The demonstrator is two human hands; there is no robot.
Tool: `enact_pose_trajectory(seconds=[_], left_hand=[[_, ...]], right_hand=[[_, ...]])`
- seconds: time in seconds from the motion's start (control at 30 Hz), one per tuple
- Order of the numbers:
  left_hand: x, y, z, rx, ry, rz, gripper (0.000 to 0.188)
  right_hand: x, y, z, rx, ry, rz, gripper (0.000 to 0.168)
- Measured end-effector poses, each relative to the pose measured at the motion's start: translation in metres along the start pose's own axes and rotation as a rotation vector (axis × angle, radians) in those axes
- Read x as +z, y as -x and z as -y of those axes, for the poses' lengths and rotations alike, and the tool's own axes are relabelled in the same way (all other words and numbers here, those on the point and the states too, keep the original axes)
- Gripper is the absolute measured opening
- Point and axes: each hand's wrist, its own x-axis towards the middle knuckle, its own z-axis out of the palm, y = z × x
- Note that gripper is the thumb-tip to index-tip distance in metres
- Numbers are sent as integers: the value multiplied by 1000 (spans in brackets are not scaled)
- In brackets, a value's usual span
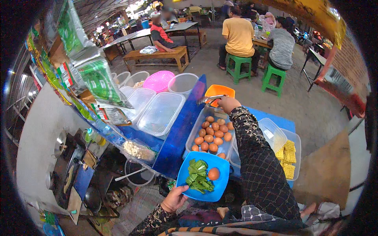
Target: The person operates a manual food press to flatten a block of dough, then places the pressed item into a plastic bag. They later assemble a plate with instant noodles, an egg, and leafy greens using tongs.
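Observation:
My left hand (174,199) grips the lower left rim of a blue plastic bowl (220,188). Chopped green leaves (198,177) and one brown egg (213,174) lie in it. Farther off, my right hand (229,103) is closed on metal tongs (211,98), whose ends reach left over an orange bowl (221,90); that bowl's contents are mostly hidden. Between the two bowls stands a clear plastic box (189,141) holding several brown eggs (209,138). My right forearm passes over the box's right side.
Lidded clear boxes (161,113) and a pink basket (159,81) stand beyond a blue partition (184,126). Yellow noodle blocks (288,156) fill a box at right. Sachets (97,79) hang at left above a stove area with a wok (92,198). People sit on stools (239,66) beyond.

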Motion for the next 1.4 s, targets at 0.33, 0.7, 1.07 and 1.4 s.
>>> enact_pose_trajectory(seconds=[0.33,0.7,1.07,1.4], left_hand=[[2,-20,6,-17,-27,71,50],[22,-47,10,-20,32,179,46],[42,-79,30,-79,37,317,48],[60,-90,48,-109,85,277,46]], right_hand=[[-94,60,-7,108,-727,-842,13],[-127,355,96,637,-2370,-869,20],[-47,454,209,935,-1934,-409,24],[-81,471,149,795,-2007,-24,58]])
